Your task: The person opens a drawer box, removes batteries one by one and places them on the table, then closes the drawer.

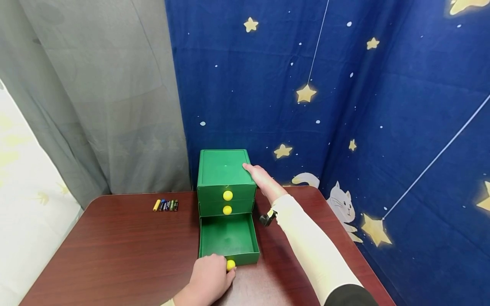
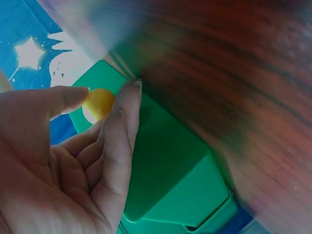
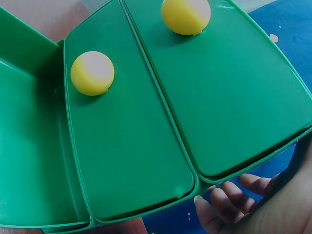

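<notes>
A green three-drawer cabinet point(image 1: 226, 168) has round yellow knobs, and its bottom drawer point(image 1: 229, 236) is pulled out with a bare floor. My left hand point(image 1: 212, 272) is at the front of that drawer. In the left wrist view, its thumb and fingers pinch the yellow knob point(image 2: 99, 105) from both sides. On the cabinet's upper right edge rests my right hand point(image 1: 262, 178), thumb on top and fingers down along the side. The right wrist view shows those fingers point(image 3: 229, 202) against the side wall, beside the two closed drawers point(image 3: 126, 141).
Several small batteries point(image 1: 168, 205), one of them yellow, lie in a row left of the cabinet on the dark red-brown table point(image 1: 115, 242). Behind the table hang a grey curtain point(image 1: 115, 106) and a blue star-patterned curtain point(image 1: 249, 85).
</notes>
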The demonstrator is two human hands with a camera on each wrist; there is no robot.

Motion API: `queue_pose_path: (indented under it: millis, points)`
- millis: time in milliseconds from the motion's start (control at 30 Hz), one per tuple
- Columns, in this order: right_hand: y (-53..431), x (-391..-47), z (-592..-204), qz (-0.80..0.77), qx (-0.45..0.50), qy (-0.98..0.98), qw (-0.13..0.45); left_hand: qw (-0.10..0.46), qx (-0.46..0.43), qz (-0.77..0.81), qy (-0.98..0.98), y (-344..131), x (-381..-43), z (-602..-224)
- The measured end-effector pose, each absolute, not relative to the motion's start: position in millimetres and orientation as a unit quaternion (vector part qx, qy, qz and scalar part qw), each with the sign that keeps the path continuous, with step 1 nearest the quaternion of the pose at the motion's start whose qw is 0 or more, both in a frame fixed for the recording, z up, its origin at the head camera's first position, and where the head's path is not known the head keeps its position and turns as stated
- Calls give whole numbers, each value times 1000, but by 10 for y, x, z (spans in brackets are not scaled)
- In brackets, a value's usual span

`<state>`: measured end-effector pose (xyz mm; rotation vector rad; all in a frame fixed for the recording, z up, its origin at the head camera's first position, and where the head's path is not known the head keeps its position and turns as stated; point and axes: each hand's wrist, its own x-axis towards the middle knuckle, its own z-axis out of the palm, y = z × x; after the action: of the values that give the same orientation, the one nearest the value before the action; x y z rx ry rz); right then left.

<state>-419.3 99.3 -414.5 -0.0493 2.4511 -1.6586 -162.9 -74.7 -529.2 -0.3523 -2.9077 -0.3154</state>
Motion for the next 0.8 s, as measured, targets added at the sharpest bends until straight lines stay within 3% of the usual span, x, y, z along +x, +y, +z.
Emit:
queue_pose_path:
  millis: [800]
  points:
    - [1000, -4186, -4149, -550, -17, 829, 95, 85, -111, -110, -984, -741, -1710, -5265]
